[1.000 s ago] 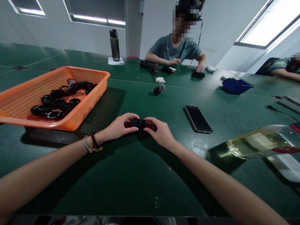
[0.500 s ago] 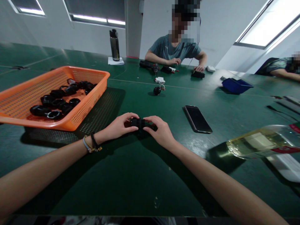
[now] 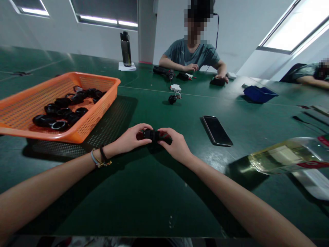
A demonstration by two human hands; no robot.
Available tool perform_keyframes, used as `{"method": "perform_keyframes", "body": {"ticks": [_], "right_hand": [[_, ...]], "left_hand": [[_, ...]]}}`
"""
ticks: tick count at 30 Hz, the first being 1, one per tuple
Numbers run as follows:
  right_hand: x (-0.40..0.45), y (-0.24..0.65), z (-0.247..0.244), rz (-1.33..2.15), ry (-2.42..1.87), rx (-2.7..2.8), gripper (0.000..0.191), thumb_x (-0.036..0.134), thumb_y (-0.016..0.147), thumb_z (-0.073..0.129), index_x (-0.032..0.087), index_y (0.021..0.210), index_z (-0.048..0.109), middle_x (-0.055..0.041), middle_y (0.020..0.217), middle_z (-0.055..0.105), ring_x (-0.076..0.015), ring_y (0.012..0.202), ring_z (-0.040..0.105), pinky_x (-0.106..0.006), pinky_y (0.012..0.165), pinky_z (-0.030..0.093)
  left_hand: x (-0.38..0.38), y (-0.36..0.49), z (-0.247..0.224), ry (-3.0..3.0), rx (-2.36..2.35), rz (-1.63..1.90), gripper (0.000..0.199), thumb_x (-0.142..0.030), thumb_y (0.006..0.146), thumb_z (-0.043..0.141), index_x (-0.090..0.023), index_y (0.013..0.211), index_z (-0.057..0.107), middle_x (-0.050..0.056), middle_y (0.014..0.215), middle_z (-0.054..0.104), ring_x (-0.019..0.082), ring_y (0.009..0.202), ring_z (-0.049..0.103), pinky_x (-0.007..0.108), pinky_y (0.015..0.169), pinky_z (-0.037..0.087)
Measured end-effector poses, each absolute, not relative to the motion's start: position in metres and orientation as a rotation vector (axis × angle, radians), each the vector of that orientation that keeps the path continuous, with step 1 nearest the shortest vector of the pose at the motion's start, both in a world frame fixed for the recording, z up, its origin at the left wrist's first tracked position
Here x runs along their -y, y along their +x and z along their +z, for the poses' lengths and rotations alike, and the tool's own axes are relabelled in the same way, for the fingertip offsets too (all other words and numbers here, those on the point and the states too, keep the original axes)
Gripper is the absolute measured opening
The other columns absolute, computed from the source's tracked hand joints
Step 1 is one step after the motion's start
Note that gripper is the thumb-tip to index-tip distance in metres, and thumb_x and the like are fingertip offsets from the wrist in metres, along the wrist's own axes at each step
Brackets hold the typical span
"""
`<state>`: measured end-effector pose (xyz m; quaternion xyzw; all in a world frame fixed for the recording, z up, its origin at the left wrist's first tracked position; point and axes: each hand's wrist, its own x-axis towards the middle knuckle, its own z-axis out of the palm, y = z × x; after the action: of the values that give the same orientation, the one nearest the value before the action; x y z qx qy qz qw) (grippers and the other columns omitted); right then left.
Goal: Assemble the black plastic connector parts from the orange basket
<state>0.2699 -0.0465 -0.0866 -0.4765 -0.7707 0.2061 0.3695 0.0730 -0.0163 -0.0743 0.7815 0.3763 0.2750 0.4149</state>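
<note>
A small black cylindrical part (image 3: 154,135) is held level between my two hands, just above or on the green table (image 3: 144,199); I cannot tell which. My left hand (image 3: 132,138) pinches its left end between thumb and fingers. From the other side, my right hand (image 3: 177,144) grips the right end, also with thumb and fingertips. Much of the part is hidden behind the fingers, and its exact kind does not show. To the left stands an orange basket (image 3: 99,125) with several similar black round parts (image 3: 65,111) inside.
A phone (image 3: 217,131) lies right of my hands, with a bottle of yellowish liquid (image 3: 285,154) on its side beyond. Ahead are a black round piece (image 3: 172,99), a white connector (image 3: 175,88), a power drill (image 3: 164,72) and a blue bin (image 3: 259,94). A co-worker (image 3: 191,56) sits opposite.
My hands keep their hold on the black part, with only a slight shift of the right fingers. Across the table, the co-worker's head and one hand have moved a little.
</note>
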Motion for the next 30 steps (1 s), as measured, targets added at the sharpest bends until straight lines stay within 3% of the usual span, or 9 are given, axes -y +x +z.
{"method": "perform_keyframes", "body": {"ticks": [30], "right_hand": [[0.0460,0.2710,-0.0864,0.542,-1.239,1.969,0.027,0.012,0.072,0.062,0.019,0.099,0.061,-0.0041,0.091,0.066,-0.0161,0.082,0.060,-0.034,0.078,0.048]], "left_hand": [[0.0170,0.0739,-0.0748,1.940,-0.939,0.729,0.033,-0.029,0.070,0.061,-0.018,0.100,0.053,0.004,0.103,0.057,0.016,0.088,0.057,0.031,0.077,0.049]]}}
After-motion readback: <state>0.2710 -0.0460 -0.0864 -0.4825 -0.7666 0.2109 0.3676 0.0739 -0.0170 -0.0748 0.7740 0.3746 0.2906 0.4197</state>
